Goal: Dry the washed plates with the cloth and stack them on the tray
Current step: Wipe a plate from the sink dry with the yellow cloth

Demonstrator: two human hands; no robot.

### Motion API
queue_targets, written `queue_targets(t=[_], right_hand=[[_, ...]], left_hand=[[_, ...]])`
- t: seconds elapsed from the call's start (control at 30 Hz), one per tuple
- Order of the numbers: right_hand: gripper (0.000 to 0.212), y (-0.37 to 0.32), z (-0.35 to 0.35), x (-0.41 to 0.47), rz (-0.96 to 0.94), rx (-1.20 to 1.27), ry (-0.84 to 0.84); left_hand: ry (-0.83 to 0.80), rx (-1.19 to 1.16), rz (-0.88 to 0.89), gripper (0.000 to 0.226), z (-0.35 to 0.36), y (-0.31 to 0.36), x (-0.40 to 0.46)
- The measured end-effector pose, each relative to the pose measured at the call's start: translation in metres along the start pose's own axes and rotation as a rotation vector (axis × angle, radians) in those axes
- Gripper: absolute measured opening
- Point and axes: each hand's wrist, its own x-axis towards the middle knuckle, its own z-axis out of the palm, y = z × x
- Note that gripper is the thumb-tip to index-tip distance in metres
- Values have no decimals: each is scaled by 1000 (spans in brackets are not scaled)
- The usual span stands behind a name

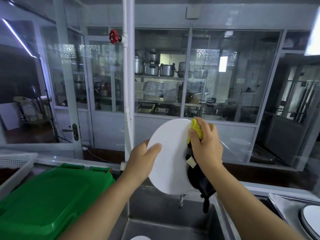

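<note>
A round white plate (170, 155) is held upright above the steel sink (166, 222). My left hand (143, 158) grips its left rim, thumb on the near face. My right hand (204, 144) grips a yellow and black cloth (197, 130) and presses it against the plate's upper right edge. The cloth's black part hangs down below the plate's right side. At the far right a metal tray (284, 207) holds another white plate (311, 217). The rim of one more white plate (140, 238) shows at the sink's bottom edge.
A green plastic lid (52, 200) covers a bin at the left. Behind it stands a white perforated basket (15, 160). A tap spout (181, 199) pokes out under the held plate. A white pipe (128, 84) rises behind the sink, before glass partitions.
</note>
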Motion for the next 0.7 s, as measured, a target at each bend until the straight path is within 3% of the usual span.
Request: queue_targets(t=[0.13,0.37,0.47,0.57,0.7], right_hand=[[37,-7,-7,-2,-255,-185,-62],[41,-20,-11,3,-630,-325,-27],[37,-24,-9,7,-768,-383,-52],[36,-22,-8,13,-691,-324,-54],[40,-14,0,14,-361,-137,19]], left_hand=[[-142,107,-32,35,-10,11,21],[-67,195,116,56,6,14,20],[-30,203,151,54,15,21,17],[26,182,204,50,17,23,15],[167,133,205,52,17,16,13]])
